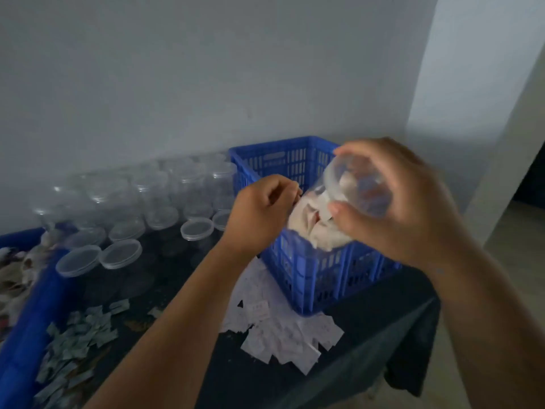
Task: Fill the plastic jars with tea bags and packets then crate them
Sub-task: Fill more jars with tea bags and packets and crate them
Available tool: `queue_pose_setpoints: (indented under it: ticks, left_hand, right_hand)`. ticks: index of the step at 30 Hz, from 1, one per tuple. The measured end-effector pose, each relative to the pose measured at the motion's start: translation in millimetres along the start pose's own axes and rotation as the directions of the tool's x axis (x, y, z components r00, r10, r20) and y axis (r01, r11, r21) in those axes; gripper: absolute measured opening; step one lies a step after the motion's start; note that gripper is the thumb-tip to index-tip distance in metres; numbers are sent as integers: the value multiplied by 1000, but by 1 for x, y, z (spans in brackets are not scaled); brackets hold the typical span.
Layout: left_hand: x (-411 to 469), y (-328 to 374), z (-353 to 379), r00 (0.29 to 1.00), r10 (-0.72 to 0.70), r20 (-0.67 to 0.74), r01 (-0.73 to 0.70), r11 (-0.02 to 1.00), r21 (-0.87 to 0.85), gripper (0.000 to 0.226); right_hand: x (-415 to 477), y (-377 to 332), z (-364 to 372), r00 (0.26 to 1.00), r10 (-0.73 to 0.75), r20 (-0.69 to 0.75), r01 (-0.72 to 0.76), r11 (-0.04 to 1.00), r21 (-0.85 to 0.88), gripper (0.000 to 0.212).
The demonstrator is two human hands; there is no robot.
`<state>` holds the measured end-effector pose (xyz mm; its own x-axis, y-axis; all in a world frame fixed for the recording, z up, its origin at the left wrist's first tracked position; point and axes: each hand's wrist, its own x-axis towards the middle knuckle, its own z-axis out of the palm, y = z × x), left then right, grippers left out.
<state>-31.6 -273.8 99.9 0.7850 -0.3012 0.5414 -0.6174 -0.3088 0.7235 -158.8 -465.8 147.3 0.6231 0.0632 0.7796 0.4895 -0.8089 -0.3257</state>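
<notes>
Clear plastic jar (318, 228), packed with tea bags, tilts in my right grip (398, 208) above the blue crate (309, 276); my left grip (259, 211) is curled beside it, on what I cannot tell; crating seems next, lowering it in upright.

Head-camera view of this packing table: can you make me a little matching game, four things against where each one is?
Things:
1. held jar
2. blue crate
3. white packets
4. lidded jars

Places:
A. standing in rows left of the crate
B. spread on the dark cloth in front of the crate
C. tilted in the right hand
D. at the table's right end

Pairs: 1-C, 2-D, 3-B, 4-A.
</notes>
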Motion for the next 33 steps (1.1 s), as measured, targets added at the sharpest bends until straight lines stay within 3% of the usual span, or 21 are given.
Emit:
queue_pose_setpoints:
  ticks: [3, 5, 7, 9, 12, 16, 21, 25, 28, 31, 33]
  left_hand:
    - [22, -2, 31, 999, 28, 18, -28, 1000, -8, 29]
    - [27, -12, 52, 995, 65, 79, -76, 986, 148, 36]
    - [24, -24, 69, 986, 160, 47, -167, 960, 226, 53]
    - [20, -36, 73, 960, 276, -53, -262, 947, 188, 58]
    - [20, -44, 71, 898, 435, -66, -418, 890, 182, 56]
    - [22, -45, 76, 885, 446, -134, -423, 890, 168, 49]
    - [19, -49, 82, 857, 473, -204, -436, 877, 202, 44]
    - [18, -52, 84, 836, 502, -221, -457, 860, 225, 41]
    - [18, -54, 85, 825, 521, -222, -470, 848, 244, 41]
    - [19, -52, 85, 821, 524, -226, -474, 847, 243, 42]
    - [18, -51, 85, 825, 520, -222, -470, 849, 240, 42]
  right_hand:
    - [24, 20, -29, 994, 3, -106, -15, 993, -113, 61]
    - [40, 34, -37, 988, 20, -152, -45, 985, -167, 62]
    - [60, 49, -33, 988, 66, -139, -92, 976, -195, 62]
    - [82, 67, -18, 991, 115, -64, -128, 960, -248, 65]
    - [116, 99, 27, 978, 147, 147, -82, 924, -375, 68]
    - [149, 138, 100, 896, 194, 399, 68, 829, -555, 66]
    - [178, 179, 153, 828, 301, 473, 199, 631, -750, 79]
    - [179, 199, 175, 769, 380, 514, 201, 620, -758, 76]
    - [168, 214, 192, 646, 516, 562, 152, 635, -757, 80]
    - [157, 217, 201, 409, 644, 647, 151, 651, -744, 86]
    - [153, 216, 203, 295, 648, 702, 207, 674, -709, 66]
